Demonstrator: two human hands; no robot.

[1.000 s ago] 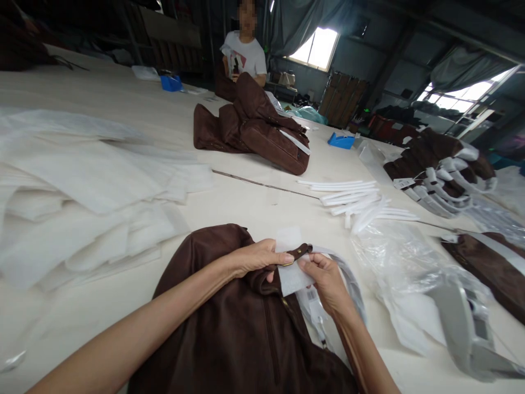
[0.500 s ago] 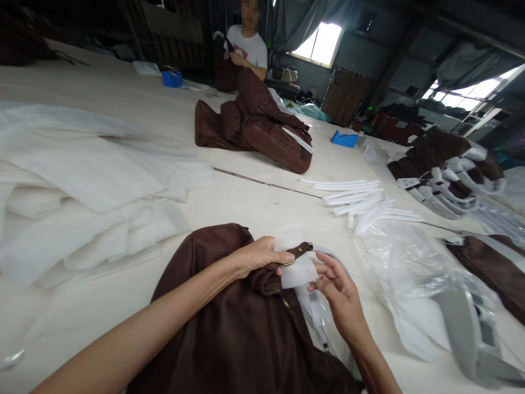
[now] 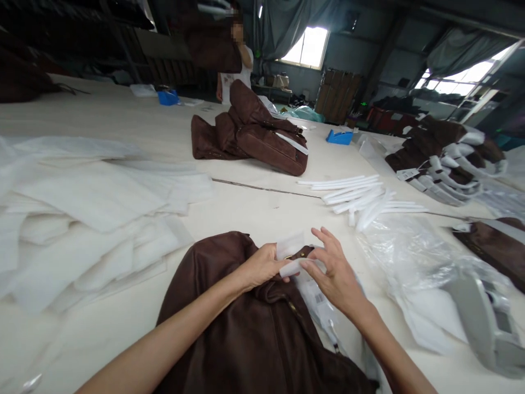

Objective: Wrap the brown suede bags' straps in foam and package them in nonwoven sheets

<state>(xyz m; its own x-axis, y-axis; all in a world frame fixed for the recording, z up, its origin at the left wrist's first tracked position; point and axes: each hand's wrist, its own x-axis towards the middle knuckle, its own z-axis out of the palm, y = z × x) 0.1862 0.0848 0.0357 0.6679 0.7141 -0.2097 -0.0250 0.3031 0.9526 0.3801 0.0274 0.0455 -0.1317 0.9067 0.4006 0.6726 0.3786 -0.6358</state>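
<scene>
A dark brown leather bag (image 3: pixel 229 328) lies in front of me on the pale table. Near its top, a small white foam sheet (image 3: pixel 290 245) is under and around a brown strap end (image 3: pixel 304 253) with brass-coloured fittings. My left hand (image 3: pixel 262 267) pinches the sheet's left side beside the strap. My right hand (image 3: pixel 334 268) has thumb and index finger on the sheet's folded-up edge, its other fingers raised. Clear plastic with a label (image 3: pixel 322 301) lies beside the bag's opening.
White sheets (image 3: pixel 102 202) spread at left. Brown bags (image 3: pixel 270 142), white foam strips (image 3: pixel 361 197) and a blue dispenser (image 3: pixel 339 137) lie beyond. At right are clear plastic (image 3: pixel 397 257), a grey tape dispenser (image 3: pixel 479 323) and wrapped bags (image 3: pixel 435 158). A person (image 3: pixel 246 65) stands behind.
My right hand has moved up and in, and the white sheet's near edge is now folded up over the strap. The person behind has lifted a brown bag higher.
</scene>
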